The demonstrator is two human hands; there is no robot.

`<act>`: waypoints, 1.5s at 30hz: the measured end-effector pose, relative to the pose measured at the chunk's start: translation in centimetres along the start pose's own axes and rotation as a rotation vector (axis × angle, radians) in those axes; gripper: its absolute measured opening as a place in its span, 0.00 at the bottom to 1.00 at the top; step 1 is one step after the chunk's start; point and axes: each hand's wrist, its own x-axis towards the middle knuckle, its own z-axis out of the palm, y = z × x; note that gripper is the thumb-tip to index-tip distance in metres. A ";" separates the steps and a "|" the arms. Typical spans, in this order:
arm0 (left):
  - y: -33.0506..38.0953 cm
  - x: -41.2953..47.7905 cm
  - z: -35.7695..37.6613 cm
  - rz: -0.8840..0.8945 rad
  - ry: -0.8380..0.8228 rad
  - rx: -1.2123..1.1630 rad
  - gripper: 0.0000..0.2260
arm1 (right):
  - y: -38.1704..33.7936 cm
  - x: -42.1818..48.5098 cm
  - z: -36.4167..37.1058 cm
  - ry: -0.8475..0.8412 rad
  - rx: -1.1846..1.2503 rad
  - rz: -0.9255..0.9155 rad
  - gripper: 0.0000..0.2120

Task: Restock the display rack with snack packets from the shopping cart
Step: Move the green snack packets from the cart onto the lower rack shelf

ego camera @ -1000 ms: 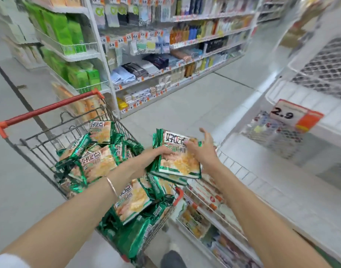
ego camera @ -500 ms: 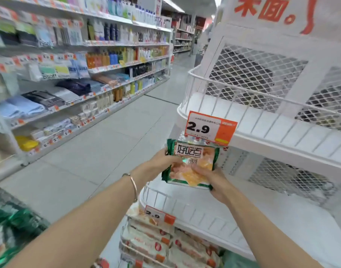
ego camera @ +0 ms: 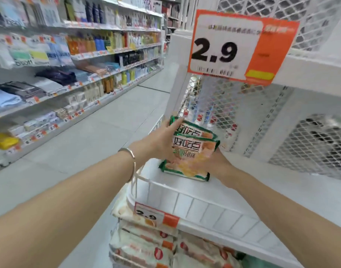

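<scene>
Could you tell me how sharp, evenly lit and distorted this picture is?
Head view: even light, no harsh glare; the wide lens bows the white wire display rack; the aisle shelves at left are blurred; the orange-and-white price tag shows a readable "2.9" but illegible small print; the green-edged snack packets are sharper.

Orange-and-white 2.9 price card [ego camera: 241, 47] up close, aisle shelving [ego camera: 49, 95] of bottles [ego camera: 92, 43] and folded towels [ego camera: 57, 76] across grey floor [ego camera: 107, 132]

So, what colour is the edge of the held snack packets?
Green, on the snack packets, around an orange and white front; head view.
</scene>
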 end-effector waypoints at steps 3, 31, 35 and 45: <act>-0.3 0.3 -0.8 0.014 0.001 0.398 0.58 | -0.3 0.1 0.3 0.037 -0.026 -0.085 0.33; -3.2 3.7 -0.7 0.028 0.095 0.703 0.54 | 0.3 4.4 0.2 0.266 -1.215 -0.507 0.57; -2.3 2.4 -1.9 -0.016 0.028 0.552 0.53 | -1.0 3.8 0.4 0.193 -1.239 -0.366 0.55; -1.5 -14.7 -9.4 -0.399 -0.035 0.308 0.38 | -11.7 -5.8 6.3 0.113 -1.158 -0.332 0.36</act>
